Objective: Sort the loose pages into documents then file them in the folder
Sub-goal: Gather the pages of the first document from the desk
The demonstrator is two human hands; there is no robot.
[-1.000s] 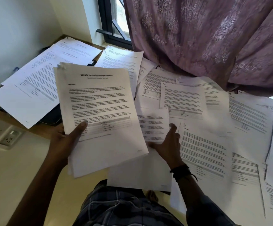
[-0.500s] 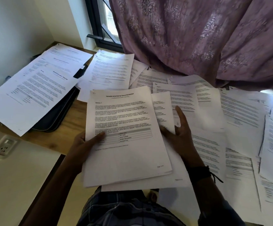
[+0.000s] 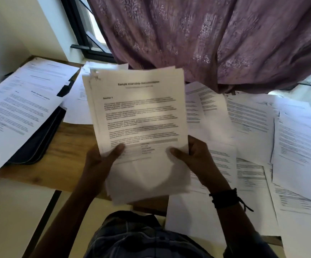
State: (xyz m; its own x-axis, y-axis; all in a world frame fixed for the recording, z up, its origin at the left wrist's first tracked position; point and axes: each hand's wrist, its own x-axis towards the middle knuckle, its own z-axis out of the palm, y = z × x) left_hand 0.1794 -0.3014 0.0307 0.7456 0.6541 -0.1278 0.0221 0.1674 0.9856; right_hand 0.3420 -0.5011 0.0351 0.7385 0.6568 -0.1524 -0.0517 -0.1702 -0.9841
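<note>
Both hands now grip the white printed sheaf of pages (image 3: 138, 127), raised off the wooden surface (image 3: 73, 146): left hand (image 3: 102, 162) and right hand (image 3: 197, 159), which has left the loose sheets (image 3: 251, 118), pinch its lower corners. Likely squaring one document; the dark folder (image 3: 39, 142) waits left.

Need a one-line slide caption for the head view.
Both hands hold a page stack above the paper-strewn desk.

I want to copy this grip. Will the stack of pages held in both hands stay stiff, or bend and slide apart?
The stack of pages probably flops: its lower part bulges between the left hand and right hand. The sheets likely slip, since their top edges are fanned unevenly.
</note>
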